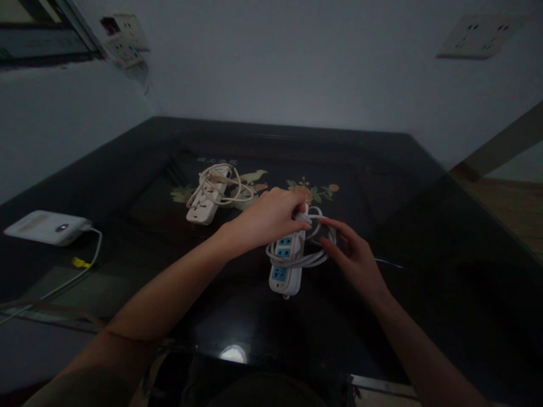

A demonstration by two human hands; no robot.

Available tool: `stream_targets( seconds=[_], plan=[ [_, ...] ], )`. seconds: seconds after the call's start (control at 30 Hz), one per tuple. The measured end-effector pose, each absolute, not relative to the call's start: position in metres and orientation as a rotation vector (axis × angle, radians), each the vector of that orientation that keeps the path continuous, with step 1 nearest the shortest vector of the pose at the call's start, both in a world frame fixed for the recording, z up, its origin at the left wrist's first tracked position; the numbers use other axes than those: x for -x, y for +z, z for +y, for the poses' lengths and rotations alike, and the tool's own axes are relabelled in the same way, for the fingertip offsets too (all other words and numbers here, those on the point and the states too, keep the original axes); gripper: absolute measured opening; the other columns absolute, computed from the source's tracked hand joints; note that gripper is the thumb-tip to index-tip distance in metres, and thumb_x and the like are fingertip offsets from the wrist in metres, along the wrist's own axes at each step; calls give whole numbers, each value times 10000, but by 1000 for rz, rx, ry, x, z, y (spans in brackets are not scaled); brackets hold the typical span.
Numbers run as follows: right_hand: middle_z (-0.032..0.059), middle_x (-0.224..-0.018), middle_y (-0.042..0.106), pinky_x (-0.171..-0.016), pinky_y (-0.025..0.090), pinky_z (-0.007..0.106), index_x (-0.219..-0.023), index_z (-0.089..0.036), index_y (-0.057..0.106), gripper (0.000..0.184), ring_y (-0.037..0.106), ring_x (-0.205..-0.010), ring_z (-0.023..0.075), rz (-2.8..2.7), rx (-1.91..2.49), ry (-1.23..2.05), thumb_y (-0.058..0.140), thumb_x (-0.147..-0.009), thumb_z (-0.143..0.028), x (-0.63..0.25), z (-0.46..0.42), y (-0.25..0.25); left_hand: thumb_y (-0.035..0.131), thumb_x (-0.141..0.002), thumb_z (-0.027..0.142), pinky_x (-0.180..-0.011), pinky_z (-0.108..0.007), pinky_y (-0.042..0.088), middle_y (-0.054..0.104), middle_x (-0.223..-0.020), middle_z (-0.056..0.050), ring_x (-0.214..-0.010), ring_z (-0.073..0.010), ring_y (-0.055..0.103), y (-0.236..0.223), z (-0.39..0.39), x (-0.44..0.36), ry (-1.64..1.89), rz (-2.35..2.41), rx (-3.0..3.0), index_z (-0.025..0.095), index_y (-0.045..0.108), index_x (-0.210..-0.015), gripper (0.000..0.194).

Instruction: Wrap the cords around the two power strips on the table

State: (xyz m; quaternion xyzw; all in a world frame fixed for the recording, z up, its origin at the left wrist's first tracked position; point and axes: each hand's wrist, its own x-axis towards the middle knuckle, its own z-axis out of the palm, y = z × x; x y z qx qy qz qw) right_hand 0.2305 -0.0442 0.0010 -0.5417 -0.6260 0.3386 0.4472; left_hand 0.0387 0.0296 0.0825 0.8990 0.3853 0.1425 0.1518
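A white power strip (279,285) with blue socket faces lies on the dark glossy table, its white cord (303,262) looped loosely around and beside it. Over the strip's far end, my left hand (278,210) is closed, its fingers pinching the cord. On the right side of the loops, the thumb and fingers of my right hand (350,249) close on the coiled cord. The strip's far end is partly hidden by my left hand.
Another white power strip (203,210) wrapped in its cord lies farther left. A white power bank (48,227) with a cable (95,254) sits at the table's left side. Wall sockets (479,37) are at the upper right. The table (382,169) meets the wall behind.
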Motion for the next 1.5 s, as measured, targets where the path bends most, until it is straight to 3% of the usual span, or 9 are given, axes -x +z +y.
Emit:
stream_targets(
  seconds=[0.33,0.63,0.83,1.07,1.23,1.4,1.5],
  plan=[
    [38,-1196,617,-973,399,457,-1178,-316,591,342,544,-1123,259,-1575,1341,798,618,-837,-337,-230,-44,2,546,-868,397,-554,-253,351,655,-728,-48,-601,-140,557,80,28,-42,334,1165,-2583,145,656,-824,278],
    [59,-1151,622,-917,438,429,-1209,-258,546,411,573,-1047,242,-1559,1322,781,639,-819,-347,-230,-42,0,551,-879,385,-566,-251,337,643,-693,-41,-608,-147,550,71,30,-46,319,1093,-2622,144,657,-816,270],
    [65,-1218,612,-943,437,424,-1217,-268,526,427,570,-1107,241,-1520,1247,865,652,-815,-336,-229,-41,-1,614,-842,292,-602,-252,380,666,-754,-31,-658,-151,585,66,31,-46,416,990,-2590,157,679,-923,170],
    [60,-1106,662,-852,488,401,-1214,-265,516,507,630,-968,231,-1390,1279,1009,684,-772,-448,-236,-36,-4,611,-832,168,-741,-291,463,708,-945,-66,-854,-194,646,61,31,-50,442,940,-2574,158,654,-1066,238],
    [21,-893,719,-689,512,313,-1052,-261,603,326,669,-772,186,-994,1284,1207,578,-835,-503,-246,-22,-13,669,-796,174,-743,-296,485,711,-934,-72,-854,-196,656,55,35,-51,478,970,-2465,141,649,-1049,256],
    [10,-699,714,-625,501,249,-809,-193,688,191,645,-627,139,-867,1278,1498,740,-662,-303,-254,0,-20,699,-769,173,-744,-283,487,712,-905,-51,-848,-184,656,51,42,-51,542,889,-2399,154,675,-988,221],
    [27,-686,715,-633,509,250,-773,-167,713,169,648,-619,136,-927,1271,1620,749,-621,-229,-255,9,-16,704,-754,154,-740,-277,483,708,-882,-42,-824,-174,651,50,45,-51,550,864,-2388,154,688,-966,213]
  ],
)
